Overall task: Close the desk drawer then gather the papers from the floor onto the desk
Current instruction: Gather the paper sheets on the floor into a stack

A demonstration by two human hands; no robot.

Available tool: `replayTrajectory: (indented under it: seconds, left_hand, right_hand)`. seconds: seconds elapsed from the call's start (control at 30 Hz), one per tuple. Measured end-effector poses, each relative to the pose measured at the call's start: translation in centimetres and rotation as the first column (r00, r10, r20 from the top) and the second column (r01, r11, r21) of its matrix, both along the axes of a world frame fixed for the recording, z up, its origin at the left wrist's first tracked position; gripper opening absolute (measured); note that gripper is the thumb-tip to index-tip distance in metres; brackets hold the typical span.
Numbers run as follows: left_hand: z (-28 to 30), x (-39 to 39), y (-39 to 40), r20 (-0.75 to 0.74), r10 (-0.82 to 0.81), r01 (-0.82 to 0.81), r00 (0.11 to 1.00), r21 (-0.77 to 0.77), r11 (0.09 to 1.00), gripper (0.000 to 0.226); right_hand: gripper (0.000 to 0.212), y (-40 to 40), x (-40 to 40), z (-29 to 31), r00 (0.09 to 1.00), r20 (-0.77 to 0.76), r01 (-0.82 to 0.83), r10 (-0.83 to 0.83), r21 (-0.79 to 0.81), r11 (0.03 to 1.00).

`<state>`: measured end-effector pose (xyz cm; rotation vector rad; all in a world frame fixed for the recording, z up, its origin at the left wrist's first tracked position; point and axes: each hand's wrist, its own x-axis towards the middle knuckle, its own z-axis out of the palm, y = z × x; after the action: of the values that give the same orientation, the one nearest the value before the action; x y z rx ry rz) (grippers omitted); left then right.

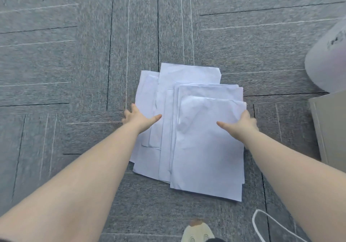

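Several white papers [196,129] lie in a loose overlapping pile on the grey carpet. My left hand [138,118] rests at the pile's left edge, thumb spread over the sheets and fingers on the carpet side. At the pile's right edge is my right hand [241,124], its thumb lying on the top sheet and its fingers curled around the edge. The fingertips of both hands are partly hidden. Neither the desk top nor the drawer is in view.
A beige cabinet or box corner [329,127] stands at the right edge. Above it sits a pale rounded object [327,58]. A white cord [262,223] loops on the carpet at lower right. A shoe [196,232] shows at the bottom.
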<state>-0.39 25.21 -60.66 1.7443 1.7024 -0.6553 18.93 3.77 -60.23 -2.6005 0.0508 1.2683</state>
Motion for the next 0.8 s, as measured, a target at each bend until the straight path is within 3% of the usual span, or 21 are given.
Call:
replayTrajectory:
  seconds: [0.07, 0.2, 0.47, 0.57, 0.63, 0.7, 0.8]
  left_hand:
    - [-0.1, 0.3, 0.1, -0.054, -0.015, 0.018, 0.998, 0.07, 0.997, 0.12]
    - [-0.1, 0.6, 0.0, -0.002, 0.035, -0.034, 0.999, 0.148, 0.988, 0.121]
    - [0.1, 0.8, -1.7, 0.253, 0.124, -0.116, 0.96, -0.045, 0.992, 0.114]
    - [0.1, 1.4, -2.8, 0.366, 0.223, -0.171, 0.903, -0.171, 0.97, 0.109]
    - [-0.1, 1.9, -3.6, 0.422, 0.278, -0.17, 0.863, -0.275, 0.946, 0.092]
    - [0.1, 2.5, -4.5, 0.461, 0.357, -0.191, 0.812, -0.368, 0.91, 0.055]
    - [0.2, 2.9, -4.7, 0.478, 0.425, -0.229, 0.769, -0.415, 0.881, 0.039]
  right_hand:
    - [0.106, 0.3, -0.6, -0.6, 0.997, 0.072, 0.036, -0.033, -0.041, 0.998]
    - [0.094, 1.4, -0.9, -1.1, 0.984, 0.119, 0.138, -0.133, -0.028, 0.99]
    - [0.089, 3.1, -1.8, -0.7, 0.989, 0.023, 0.143, -0.143, 0.029, 0.989]
    - [0.087, 3.1, -2.2, -0.9, 0.99, 0.009, 0.143, -0.143, 0.039, 0.989]
    - [0.089, 3.0, -2.4, -0.9, 0.991, -0.008, 0.132, -0.132, 0.065, 0.989]
    - [0.093, 2.9, -2.6, -1.2, 0.99, -0.053, 0.136, -0.131, 0.119, 0.983]
    - [0.094, 2.3, -2.4, -1.4, 0.987, -0.085, 0.15, -0.138, 0.152, 0.977]
